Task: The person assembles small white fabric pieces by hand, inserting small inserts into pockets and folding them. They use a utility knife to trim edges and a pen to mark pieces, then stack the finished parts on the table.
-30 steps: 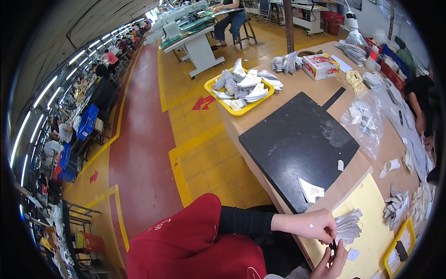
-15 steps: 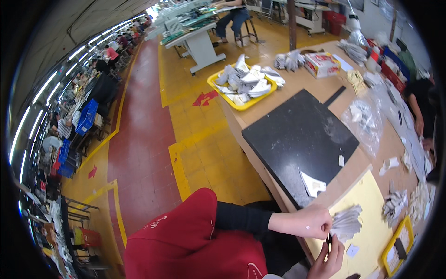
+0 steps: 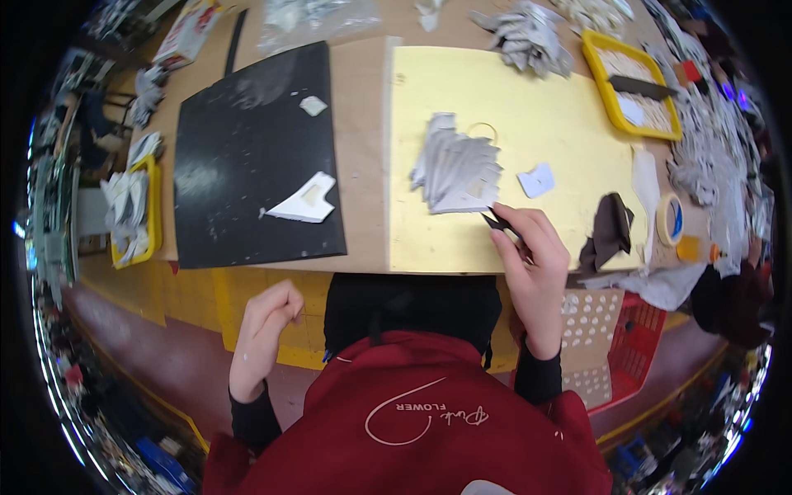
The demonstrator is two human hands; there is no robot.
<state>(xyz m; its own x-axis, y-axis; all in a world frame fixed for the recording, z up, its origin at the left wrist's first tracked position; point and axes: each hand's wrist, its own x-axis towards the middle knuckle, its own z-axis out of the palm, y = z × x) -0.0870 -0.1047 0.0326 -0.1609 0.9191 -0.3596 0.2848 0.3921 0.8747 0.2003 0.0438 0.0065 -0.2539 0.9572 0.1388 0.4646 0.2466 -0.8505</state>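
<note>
My right hand (image 3: 536,252) is closed round black tweezers (image 3: 499,221), whose two prongs stand apart at the lower right corner of a fanned stack of grey fabric pieces (image 3: 458,165). The stack lies on a yellow sheet (image 3: 569,115), a thin yellow ring (image 3: 485,130) at its upper edge. Right of it sits a small white piece (image 3: 536,180). My left hand (image 3: 268,326), fingers curled in, hangs off the table's near edge with nothing visible in it. Beyond that hand, a white cut piece with a beige patch (image 3: 307,200) rests on the black board (image 3: 247,148).
A yellow tray (image 3: 155,206) of white and grey pieces stands at far left. At right are another yellow tray (image 3: 610,95) with small pale pieces, dark cloth (image 3: 609,231) and a tape roll (image 3: 670,219). More grey pieces (image 3: 528,37) lie behind. A red crate (image 3: 635,346) stands below the table.
My view has swung right to face the table. My left hand has left the grey stack and moved left, off the table edge. My right hand stays by the stack.
</note>
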